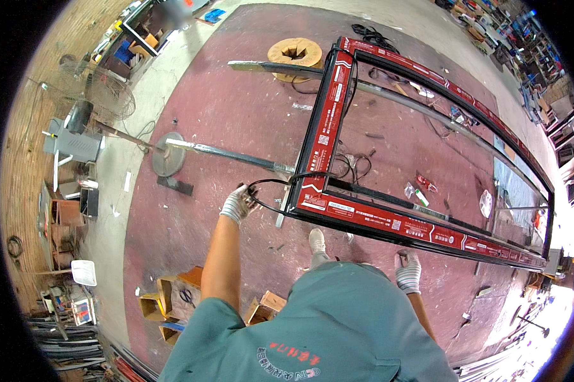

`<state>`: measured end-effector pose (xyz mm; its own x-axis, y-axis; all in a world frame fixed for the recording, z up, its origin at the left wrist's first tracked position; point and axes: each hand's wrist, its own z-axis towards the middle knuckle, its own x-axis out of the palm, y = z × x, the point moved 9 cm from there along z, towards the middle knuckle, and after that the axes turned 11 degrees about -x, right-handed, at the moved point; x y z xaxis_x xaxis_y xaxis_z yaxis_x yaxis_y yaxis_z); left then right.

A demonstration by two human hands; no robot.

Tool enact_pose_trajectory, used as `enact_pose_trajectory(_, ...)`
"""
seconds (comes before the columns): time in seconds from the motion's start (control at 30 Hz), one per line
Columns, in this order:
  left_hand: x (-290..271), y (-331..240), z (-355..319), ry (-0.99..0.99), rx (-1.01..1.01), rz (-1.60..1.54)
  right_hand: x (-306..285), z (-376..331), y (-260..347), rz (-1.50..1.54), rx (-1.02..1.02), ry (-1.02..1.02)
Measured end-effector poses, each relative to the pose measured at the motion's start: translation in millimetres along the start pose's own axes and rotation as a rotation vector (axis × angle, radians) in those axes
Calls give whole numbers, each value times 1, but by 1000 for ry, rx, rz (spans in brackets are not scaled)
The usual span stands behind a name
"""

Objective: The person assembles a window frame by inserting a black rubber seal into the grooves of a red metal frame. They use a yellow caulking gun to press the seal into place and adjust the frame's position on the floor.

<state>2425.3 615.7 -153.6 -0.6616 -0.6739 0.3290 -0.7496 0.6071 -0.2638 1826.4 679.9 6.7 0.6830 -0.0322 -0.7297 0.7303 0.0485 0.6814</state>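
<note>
My left hand (238,204), in a white knit glove with dark fingertips, is closed on a black rubber strip (269,181). The strip loops across to the near left corner of a large rectangular window frame (328,118) and lies over it. Black edges and red printed film mark this frame, which rests raised on long metal bars (236,155). Beside my body, just short of the frame's near side, hangs my right hand (408,270) in a striped white glove. It looks apart from the frame; its fingers are too small to read.
A round wooden spool (294,53) lies beyond the frame's left end. To the left stands a fan (102,92) with a round base (168,155). Wooden boxes (166,296), one with scissors (186,296), sit near my left side. Loose black strip (354,167) lies on the red floor.
</note>
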Motion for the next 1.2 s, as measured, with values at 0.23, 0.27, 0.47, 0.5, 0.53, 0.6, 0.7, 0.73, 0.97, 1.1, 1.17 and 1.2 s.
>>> enact_pose_trajectory(0.23,38,53,-7,78,-98,110,10,-11,-10,-22,5,74)
enact_pose_trajectory(0.27,42,60,-11,46,-93,115,10,-12,-9,-31,8,85)
enact_pose_trajectory(0.47,14,84,-23,-240,49,141,14,-39,-35,-117,95,230)
enact_pose_trajectory(0.5,14,71,-44,-341,257,262,17,-44,-42,-121,84,253)
enact_pose_trajectory(0.53,14,64,-51,-340,468,164,15,-51,-51,-114,102,255)
enact_pose_trajectory(0.6,31,51,-82,-295,787,302,8,-58,-47,-93,129,275)
enact_pose_trajectory(0.7,112,54,-159,-194,920,543,4,-73,-65,-136,148,305)
enact_pose_trajectory(0.73,128,56,-172,-174,995,689,3,-73,-67,-126,159,300)
enact_pose_trajectory(0.97,149,58,-176,-274,784,804,-8,-65,-72,-109,169,225)
enact_pose_trajectory(1.1,154,56,-179,-368,816,991,-9,-67,-78,-129,142,256)
enact_pose_trajectory(1.17,160,56,-183,-458,846,1089,-10,-71,-81,-115,160,242)
enact_pose_trajectory(1.2,162,56,-185,-504,859,1137,-11,-73,-81,-108,168,237)
